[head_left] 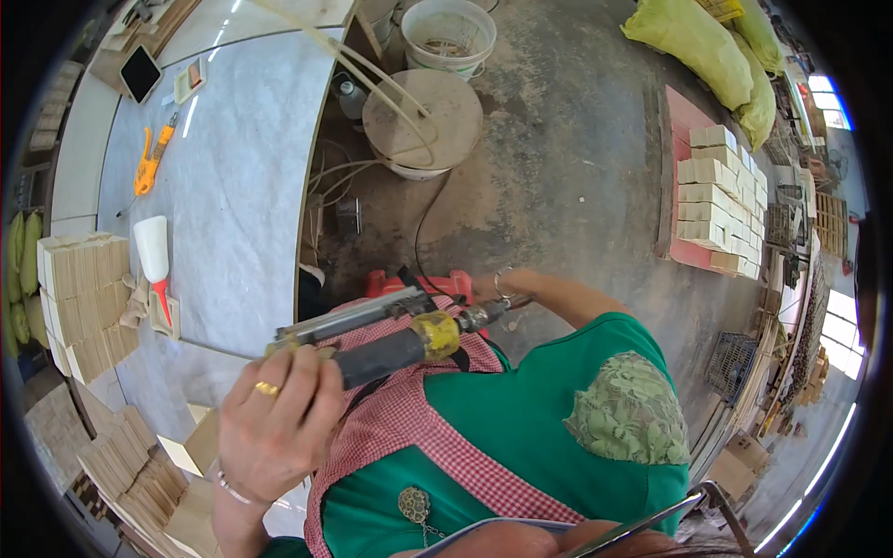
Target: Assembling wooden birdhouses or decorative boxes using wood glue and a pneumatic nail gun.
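My left hand (279, 418), with a gold ring on one finger, is closed round the front end of a pneumatic nail gun (386, 358). The tool lies slanted across my lap, with a dark body, a yellow band and a silver magazine rail. At its far end, a metal air fitting (507, 302) points right. My right hand (486, 286) is just beyond that end, below a bracelet; its fingers are mostly hidden behind the tool. Left of my lap, on the grey-topped table (237, 177), a white glue bottle (152, 251) rests with its red nozzle toward me.
Stacked thin boards (88, 298) line the table's left side, near an orange hand tool (152, 163) and a black-screened device (140, 73). Pale hoses (391, 84) loop over a lidded bucket (423, 112). Cream blocks (721, 200) and yellow-green sacks (698, 51) stand at right.
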A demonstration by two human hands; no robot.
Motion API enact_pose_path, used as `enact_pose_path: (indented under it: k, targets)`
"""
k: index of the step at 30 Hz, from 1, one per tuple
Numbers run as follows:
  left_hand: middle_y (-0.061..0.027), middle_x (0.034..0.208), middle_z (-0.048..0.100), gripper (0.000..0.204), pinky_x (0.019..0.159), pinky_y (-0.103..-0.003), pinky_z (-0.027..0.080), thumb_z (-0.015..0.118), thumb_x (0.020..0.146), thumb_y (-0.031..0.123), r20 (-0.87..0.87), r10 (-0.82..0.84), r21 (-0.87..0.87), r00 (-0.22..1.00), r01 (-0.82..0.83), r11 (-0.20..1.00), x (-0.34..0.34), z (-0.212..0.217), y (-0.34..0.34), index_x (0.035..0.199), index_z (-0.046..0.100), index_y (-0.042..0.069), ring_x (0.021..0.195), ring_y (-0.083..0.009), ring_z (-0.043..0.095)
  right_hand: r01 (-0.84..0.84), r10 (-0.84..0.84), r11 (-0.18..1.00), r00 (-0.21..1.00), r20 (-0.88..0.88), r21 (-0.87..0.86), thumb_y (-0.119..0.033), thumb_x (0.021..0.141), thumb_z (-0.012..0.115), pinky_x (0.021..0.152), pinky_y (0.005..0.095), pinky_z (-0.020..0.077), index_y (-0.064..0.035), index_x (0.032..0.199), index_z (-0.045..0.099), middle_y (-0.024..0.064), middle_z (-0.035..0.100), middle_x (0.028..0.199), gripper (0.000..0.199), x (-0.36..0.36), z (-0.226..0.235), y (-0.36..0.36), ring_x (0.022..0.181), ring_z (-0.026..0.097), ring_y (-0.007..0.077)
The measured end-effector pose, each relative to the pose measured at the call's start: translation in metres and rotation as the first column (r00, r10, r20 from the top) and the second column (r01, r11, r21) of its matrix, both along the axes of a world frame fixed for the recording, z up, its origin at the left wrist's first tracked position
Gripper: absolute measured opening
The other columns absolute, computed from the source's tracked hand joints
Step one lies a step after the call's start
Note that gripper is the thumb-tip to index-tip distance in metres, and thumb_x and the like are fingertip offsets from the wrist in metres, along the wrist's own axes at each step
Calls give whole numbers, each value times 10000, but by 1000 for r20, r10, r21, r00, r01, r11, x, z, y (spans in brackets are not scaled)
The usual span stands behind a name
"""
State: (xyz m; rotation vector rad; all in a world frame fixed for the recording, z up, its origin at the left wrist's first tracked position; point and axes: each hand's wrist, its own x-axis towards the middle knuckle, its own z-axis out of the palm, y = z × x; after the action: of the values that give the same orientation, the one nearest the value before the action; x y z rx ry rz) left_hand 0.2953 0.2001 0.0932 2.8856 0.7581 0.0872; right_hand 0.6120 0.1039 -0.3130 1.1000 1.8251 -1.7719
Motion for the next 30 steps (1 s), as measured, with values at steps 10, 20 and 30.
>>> enact_pose_path:
  k: [10, 20, 30]
  targets:
    - [-143, 980, 598, 394, 708, -414, 485, 674, 547, 1, 1, 160, 81, 987, -159, 984, -20, 5, 3, 932, 591, 0, 828, -321, 573, 238, 29, 971, 13, 1000, -31, -267, 832, 634, 700, 566, 534, -122, 1171, 646, 93, 614, 1214, 369, 260, 135, -75, 1023, 620, 350]
    - [-117, 937, 608, 404, 668, -374, 492, 744, 553, 72, 262, 15, -95, 965, 10, 995, 3, -24, -2, 918, 579, 25, 777, -284, 581, 135, -623, 325, -714, 319, 936, -210, 857, 498, 848, 412, 512, -129, 1093, 664, 141, 623, 1176, 299, 355, 354, -117, 1076, 613, 311]
    - [-115, 922, 586, 401, 670, -369, 472, 735, 565, 82, 295, -9, -3, 956, 11, 1000, -6, -30, -12, 933, 589, 19, 762, -276, 556, -75, -935, -114, 346, -81, 991, -7, 751, 453, 821, 343, 503, -198, 1235, 562, 51, 661, 1130, 531, 309, 395, 91, 974, 651, 241]
